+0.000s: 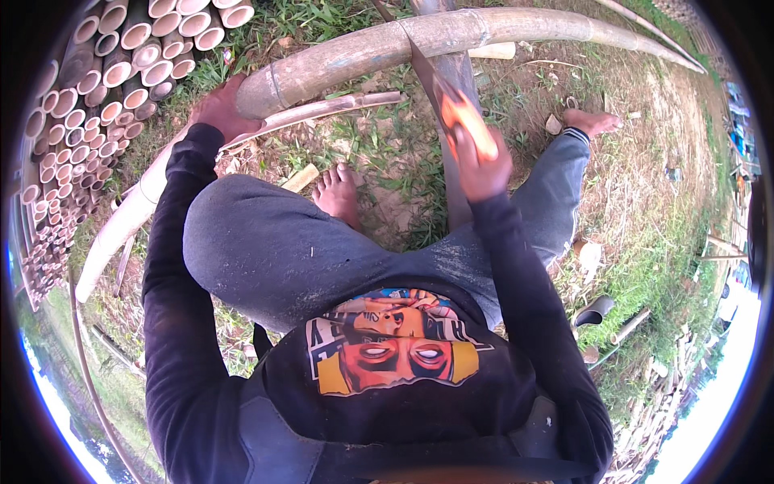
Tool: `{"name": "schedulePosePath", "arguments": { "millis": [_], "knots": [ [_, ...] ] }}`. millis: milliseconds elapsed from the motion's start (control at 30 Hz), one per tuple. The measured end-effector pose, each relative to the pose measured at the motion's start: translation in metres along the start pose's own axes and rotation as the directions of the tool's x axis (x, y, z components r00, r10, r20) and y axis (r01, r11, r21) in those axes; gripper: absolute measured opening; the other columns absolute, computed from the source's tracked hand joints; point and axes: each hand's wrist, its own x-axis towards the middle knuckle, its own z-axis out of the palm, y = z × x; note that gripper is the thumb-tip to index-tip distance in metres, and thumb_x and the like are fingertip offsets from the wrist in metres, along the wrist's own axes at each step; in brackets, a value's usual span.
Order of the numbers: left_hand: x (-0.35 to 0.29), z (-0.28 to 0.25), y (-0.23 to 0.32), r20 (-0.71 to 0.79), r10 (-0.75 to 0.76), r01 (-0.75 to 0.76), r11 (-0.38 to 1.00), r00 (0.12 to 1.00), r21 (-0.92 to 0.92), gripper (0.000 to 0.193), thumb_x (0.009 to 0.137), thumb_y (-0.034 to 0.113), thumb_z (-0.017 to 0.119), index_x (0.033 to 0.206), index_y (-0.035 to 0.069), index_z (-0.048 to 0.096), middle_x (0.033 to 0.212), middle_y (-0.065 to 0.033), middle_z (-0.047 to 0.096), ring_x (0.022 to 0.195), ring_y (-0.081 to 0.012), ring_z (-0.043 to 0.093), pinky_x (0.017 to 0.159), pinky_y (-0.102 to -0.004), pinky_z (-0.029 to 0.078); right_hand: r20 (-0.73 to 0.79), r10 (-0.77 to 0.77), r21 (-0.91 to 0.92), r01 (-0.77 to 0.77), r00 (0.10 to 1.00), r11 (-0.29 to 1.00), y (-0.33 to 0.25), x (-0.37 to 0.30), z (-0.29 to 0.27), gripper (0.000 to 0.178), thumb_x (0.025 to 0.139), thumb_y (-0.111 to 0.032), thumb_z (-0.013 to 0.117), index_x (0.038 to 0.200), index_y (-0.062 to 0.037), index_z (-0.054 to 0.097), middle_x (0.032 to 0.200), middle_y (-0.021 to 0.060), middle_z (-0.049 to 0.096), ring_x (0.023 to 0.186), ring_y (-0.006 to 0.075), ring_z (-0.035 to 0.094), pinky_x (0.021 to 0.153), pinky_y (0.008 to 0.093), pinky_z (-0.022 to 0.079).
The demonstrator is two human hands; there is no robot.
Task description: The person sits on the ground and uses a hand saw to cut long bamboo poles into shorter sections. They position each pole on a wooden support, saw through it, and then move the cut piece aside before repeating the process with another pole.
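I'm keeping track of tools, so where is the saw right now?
In the head view, the saw is at upper centre, gripped in the right hand, its blade across the thick bamboo pole.

Bright daylt, white glare btm L/R, fisheye bend, blk corners

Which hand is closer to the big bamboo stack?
Left. The left hand, touching the thick pole, is just right of the bamboo stack; the right hand, gripping the saw, is farther right.

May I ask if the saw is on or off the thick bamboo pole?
On: the saw blade visibly meets the thick bamboo pole.
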Motion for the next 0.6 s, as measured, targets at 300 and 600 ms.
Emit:
{"name": "schedulePosePath", "arguments": {
  "millis": [300,600],
  "knots": [
    [-0.001,-0.007,0.002,0.002,-0.002,0.002,1.000,1.000,-0.022,0.104,0.062,0.045,0.090,0.154,0.018,0.050,0.134,-0.0213,0.070,0.121,-0.0377,0.070,0.106,-0.0466,0.054,-0.010,-0.031,0.028,0.031,0.999,0.999,0.013,-0.041,-0.030,0.026,0.096,-0.016,0.079,0.112,0.0029,0.070,0.090,0.0136,0.076,0.080,0.0155,0.072,0.072,0.0336,0.057],
    [-0.001,-0.003,0.001,0.029,-0.009,0.010,0.999,1.000,-0.034,0.111,0.060,0.046,0.092,0.156,0.012,0.048,0.134,-0.0262,0.067,0.121,-0.0422,0.068,0.107,-0.0463,0.054,0.013,0.101,0.070,-0.102,0.995,0.992,-0.001,0.032,0.022,0.034,0.097,-0.025,0.079,0.111,0.0041,0.071,0.092,0.0160,0.076,0.081,0.0202,0.073,0.072,0.0353,0.057]
  ]
}}
